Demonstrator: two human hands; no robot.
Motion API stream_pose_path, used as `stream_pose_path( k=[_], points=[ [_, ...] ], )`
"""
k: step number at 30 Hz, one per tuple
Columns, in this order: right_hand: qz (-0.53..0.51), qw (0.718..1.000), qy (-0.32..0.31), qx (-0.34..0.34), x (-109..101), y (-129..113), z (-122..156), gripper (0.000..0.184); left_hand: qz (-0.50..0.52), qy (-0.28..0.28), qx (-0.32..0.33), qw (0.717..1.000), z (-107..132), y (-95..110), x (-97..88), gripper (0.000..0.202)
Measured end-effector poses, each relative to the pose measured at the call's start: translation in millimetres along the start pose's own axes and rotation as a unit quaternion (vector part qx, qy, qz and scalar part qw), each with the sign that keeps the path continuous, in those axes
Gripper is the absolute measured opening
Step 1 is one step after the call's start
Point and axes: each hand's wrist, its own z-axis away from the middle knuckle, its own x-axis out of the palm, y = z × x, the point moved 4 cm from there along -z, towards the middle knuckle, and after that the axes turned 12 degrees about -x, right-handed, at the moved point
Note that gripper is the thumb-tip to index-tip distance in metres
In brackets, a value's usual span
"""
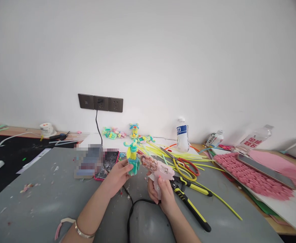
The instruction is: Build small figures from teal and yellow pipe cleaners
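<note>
Between its fingertips my left hand holds a small pipe-cleaner figure, teal below and yellow above, upright over the grey mat. My right hand is wrapped round the grip of a pale pink glue gun. Brown stains cover the gun's front, and its tip points left, close beside the figure. A black cord runs over the mat below my hands. Just right of the gun lie black-and-yellow pliers and scissors with red and yellow handles.
Finished-looking pipe-cleaner figures stand and lie by the wall. Yellow pipe cleaners spread behind the tools. A phone lies left, a white bottle stands at the back. A pink woven piece bears another phone at right.
</note>
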Motion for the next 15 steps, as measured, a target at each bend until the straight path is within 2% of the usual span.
stream_pose_path(
  k=[15],
  points=[
    [0.010,1.000,0.000,0.006,-2.0,3.3,1.5,0.043,-0.017,-0.021,0.014,1.000,-4.1,-3.8,-3.1,0.036]
  ],
)
